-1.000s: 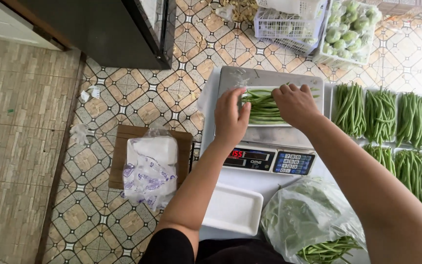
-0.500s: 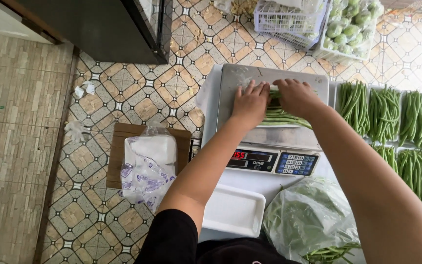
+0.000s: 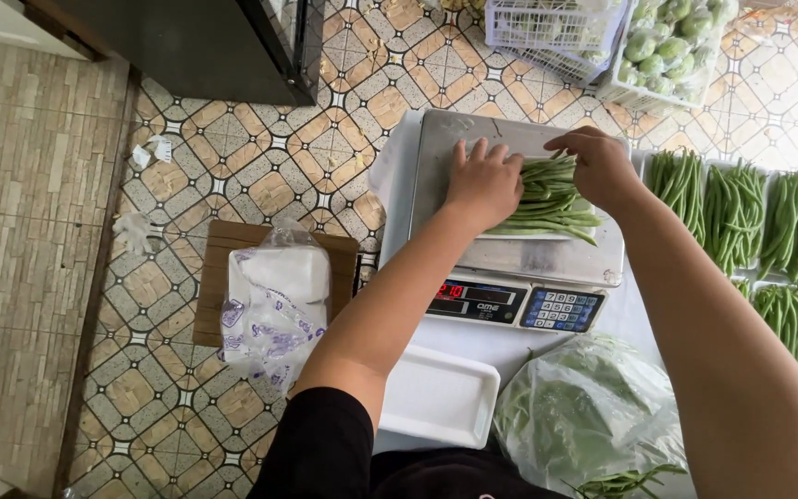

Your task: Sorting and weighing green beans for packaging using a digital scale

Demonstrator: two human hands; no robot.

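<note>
Green, long and thin, the bundle of string beans (image 3: 547,196) lies on the flat steel platform of the electronic weighing scale (image 3: 519,263), a little to the right of its middle. The left hand (image 3: 484,183) rests palm down on the left end of the beans, with the fingers straight and pressed close together. The right hand (image 3: 593,164) covers the right end from above; its fingers curl down on the beans, but I cannot tell if they really pinch them. In front of the scale, near the person, stands an empty white foam tray (image 3: 440,395), and just beside it a clear plastic bag of green beans (image 3: 588,416). On the right side, white trays packed with green beans (image 3: 741,222) stand in rows close to the right forearm. Behind the scale there are a white plastic crate (image 3: 556,28) and a bag of round green vegetables (image 3: 667,42). On the left, well apart, a printed plastic bag of white trays (image 3: 274,296) sits on a brown cardboard sheet (image 3: 214,286). The patterned tile floor (image 3: 233,166) between the scale and the dark cabinet (image 3: 196,42) is open.
</note>
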